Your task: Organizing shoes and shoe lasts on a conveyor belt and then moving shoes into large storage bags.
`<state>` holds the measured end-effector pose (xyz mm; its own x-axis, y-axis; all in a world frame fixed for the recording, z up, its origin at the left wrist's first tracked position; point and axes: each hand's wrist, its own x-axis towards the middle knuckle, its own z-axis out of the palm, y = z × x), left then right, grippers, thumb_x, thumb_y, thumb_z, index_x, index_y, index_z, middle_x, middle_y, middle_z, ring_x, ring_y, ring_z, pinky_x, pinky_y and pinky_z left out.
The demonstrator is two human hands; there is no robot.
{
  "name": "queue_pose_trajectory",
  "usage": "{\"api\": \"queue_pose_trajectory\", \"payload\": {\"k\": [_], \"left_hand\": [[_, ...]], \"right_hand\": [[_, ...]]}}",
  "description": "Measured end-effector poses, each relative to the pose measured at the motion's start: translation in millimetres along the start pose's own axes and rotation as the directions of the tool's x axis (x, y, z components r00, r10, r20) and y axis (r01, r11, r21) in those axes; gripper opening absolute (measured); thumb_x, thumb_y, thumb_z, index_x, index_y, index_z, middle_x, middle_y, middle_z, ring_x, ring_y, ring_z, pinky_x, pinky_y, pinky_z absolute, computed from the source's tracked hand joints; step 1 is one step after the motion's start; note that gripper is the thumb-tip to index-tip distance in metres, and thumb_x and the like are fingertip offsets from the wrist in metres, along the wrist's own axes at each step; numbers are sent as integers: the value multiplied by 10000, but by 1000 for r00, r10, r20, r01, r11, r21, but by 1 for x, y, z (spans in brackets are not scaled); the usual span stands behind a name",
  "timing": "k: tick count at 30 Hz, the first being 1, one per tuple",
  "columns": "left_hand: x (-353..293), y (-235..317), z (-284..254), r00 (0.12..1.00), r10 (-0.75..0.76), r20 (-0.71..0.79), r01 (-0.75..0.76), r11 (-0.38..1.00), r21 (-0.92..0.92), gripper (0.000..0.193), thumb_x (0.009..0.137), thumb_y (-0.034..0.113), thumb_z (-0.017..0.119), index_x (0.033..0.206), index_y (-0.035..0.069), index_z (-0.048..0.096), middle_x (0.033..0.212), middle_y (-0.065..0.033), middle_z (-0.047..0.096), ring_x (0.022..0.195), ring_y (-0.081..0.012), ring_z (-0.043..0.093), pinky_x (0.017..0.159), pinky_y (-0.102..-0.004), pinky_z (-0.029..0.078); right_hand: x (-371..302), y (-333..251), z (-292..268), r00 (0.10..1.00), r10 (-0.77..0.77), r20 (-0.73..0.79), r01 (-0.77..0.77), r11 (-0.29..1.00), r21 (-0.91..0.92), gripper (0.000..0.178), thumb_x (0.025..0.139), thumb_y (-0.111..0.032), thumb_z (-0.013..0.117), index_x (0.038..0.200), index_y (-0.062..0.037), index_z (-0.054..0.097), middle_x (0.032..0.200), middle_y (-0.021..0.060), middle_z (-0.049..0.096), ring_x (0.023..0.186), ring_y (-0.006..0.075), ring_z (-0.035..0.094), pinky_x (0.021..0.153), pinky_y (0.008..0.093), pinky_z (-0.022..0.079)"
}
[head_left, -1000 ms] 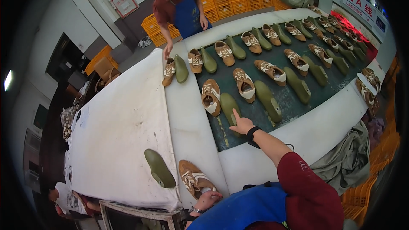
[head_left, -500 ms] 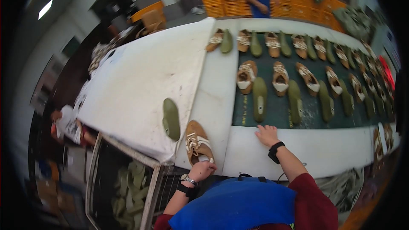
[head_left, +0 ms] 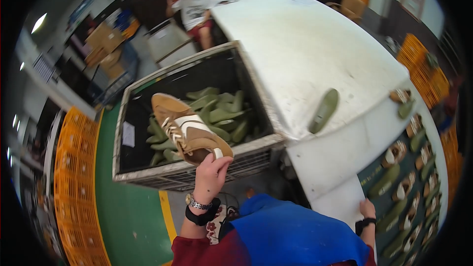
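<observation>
A brown sneaker with white stripes and white laces (head_left: 197,128) hangs in the air, toe pointing away. My left hand (head_left: 213,180) pinches it at the heel, by the white tab. Below the shoe is a metal-framed bin (head_left: 143,174) holding a heap of green shoe lasts (head_left: 221,114). My right hand (head_left: 367,209) rests low on the white table ledge (head_left: 340,199), beside the dark green belt, and holds nothing visible. A single green shoe last (head_left: 325,111) lies on the white-covered table (head_left: 295,44).
Rows of brown shoes (head_left: 395,151) and green lasts stand on the dark green belt (head_left: 374,175) at right. Orange crates (head_left: 74,177) are stacked at far left, more at right. Cardboard boxes (head_left: 104,39) sit on a cart behind. A person (head_left: 194,10) sits beyond the bin.
My left hand has lifted the sneaker off the white table and carried it left over the bin. The view has turned left. My right hand stays at the table ledge.
</observation>
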<state>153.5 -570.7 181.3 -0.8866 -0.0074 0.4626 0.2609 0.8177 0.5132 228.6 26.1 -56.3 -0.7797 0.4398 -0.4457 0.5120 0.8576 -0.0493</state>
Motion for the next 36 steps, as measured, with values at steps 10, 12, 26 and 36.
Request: {"api": "queue_pose_trajectory", "payload": {"k": [10,12,26,36], "left_hand": [[-22,-92,-29,832,-45,554,86,995,-49,281,762,108,564,1039,121,611,901,-145,621,830,-322,600,718,-397,483],[-23,-98,-41,705,57,707,132,969,-210,338,777,113,567,1115,117,584,1012,-127,632,930,-304,596,804,-375,468],[-47,-60,-117,801,-551,233,578,609,-543,436,757,93,685,1167,84,538,967,-29,586,908,-125,569,776,-258,460],[-39,-98,-138,797,-604,17,337,420,-842,618,628,19,774,1183,36,504,1103,-59,552,1023,-147,537,883,-293,440]], "right_hand": [[-37,-313,-75,586,-806,78,787,590,183,411,757,-208,654,1132,-56,582,917,170,651,853,341,617,760,390,489],[-57,-372,-93,431,-892,134,866,451,215,409,765,-206,646,1136,-49,573,956,182,638,891,348,603,776,384,483],[-73,-538,-126,-261,-858,443,936,-114,332,421,840,-301,566,1200,-87,522,851,226,626,808,388,603,731,429,493],[-69,-549,-112,-206,-842,499,967,-96,238,448,837,-346,567,1233,-161,475,740,204,621,716,389,607,661,462,490]]}}
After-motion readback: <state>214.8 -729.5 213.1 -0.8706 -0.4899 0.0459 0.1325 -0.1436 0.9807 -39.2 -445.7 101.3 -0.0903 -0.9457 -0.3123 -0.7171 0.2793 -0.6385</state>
